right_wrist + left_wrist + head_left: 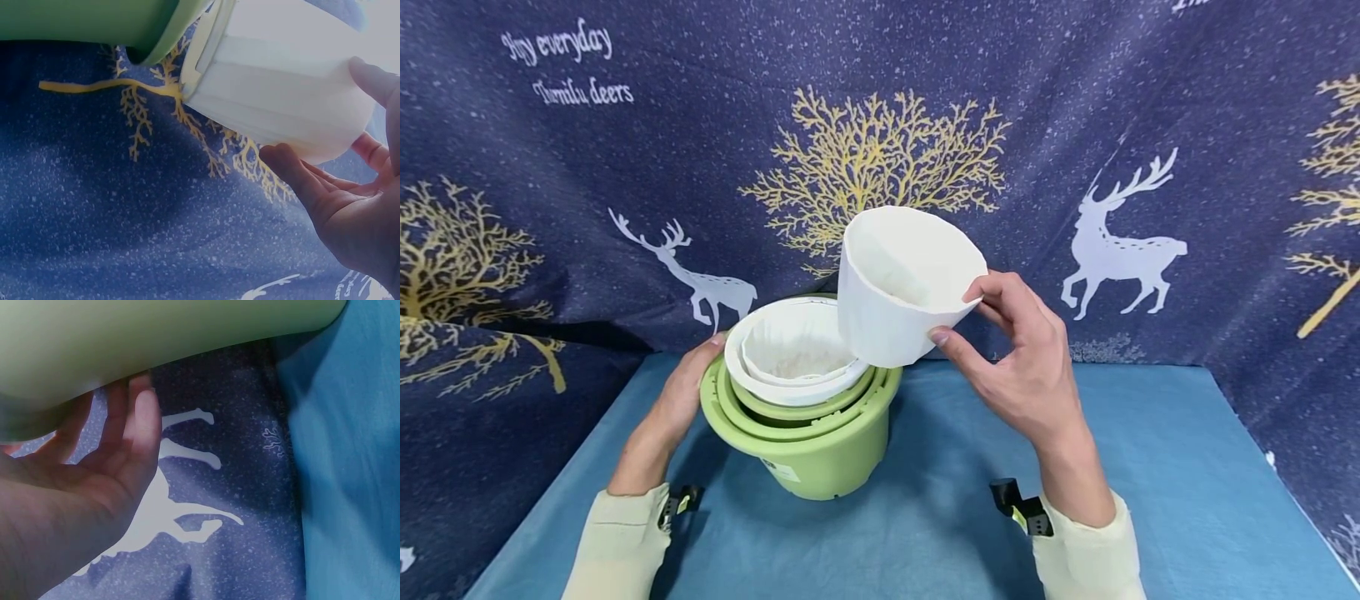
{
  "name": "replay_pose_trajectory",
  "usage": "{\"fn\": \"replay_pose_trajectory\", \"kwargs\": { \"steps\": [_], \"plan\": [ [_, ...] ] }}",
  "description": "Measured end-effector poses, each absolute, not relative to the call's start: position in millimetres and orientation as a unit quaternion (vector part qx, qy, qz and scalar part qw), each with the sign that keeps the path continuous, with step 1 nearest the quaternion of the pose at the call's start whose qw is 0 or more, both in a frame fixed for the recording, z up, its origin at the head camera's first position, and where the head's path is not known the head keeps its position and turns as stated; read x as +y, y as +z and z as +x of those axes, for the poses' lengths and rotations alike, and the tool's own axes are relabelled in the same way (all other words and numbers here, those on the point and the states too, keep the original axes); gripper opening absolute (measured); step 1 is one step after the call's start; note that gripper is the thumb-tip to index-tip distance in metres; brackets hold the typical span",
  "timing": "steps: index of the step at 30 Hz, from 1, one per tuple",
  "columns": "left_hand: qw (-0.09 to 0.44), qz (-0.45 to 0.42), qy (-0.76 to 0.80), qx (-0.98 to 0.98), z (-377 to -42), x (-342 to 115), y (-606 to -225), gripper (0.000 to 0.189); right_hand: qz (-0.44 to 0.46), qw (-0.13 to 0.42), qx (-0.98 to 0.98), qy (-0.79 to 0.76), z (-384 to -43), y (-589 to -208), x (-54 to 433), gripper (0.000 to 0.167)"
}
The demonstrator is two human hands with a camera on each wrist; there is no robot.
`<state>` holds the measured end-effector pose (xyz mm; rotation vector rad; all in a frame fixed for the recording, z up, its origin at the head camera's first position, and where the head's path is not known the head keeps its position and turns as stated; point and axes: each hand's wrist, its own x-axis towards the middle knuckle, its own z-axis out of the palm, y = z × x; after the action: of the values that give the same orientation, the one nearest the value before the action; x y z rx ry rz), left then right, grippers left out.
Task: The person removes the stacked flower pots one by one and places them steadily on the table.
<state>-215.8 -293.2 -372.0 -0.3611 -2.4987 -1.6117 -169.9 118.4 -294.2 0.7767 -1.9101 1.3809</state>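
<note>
White and thin-walled, a loose container (880, 321) is held tilted just beside the nested stack, overlapping its right edge in the head view. Its rim is pinched between the thumb and fingers of the right hand (1022, 358), a grip drawn firmly together. The outer green pot (827, 467) is touched along its left side by the left hand (677, 396), whose fingers are spread and lightly bent. Inside that pot, which is set on the blue-covered table (917, 508), smaller green rims (790, 412), a white pot (790, 395) and a white inner container (793, 329) are already nested. One piece is left outside; whether it is being added or taken out cannot be told, so the nesting is judged partial.
</note>
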Motion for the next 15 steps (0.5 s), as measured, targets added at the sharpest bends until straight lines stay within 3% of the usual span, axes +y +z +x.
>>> {"fn": "replay_pose_trajectory", "kwargs": {
  "steps": [15],
  "plan": [
    [0.068, -0.12, -0.535, -0.834, -214.7, -293.1, -371.9, 0.056, 0.264, 0.317, -0.748, 0.52, -175.2, -296.0, 133.0, 0.041]
  ]
}}
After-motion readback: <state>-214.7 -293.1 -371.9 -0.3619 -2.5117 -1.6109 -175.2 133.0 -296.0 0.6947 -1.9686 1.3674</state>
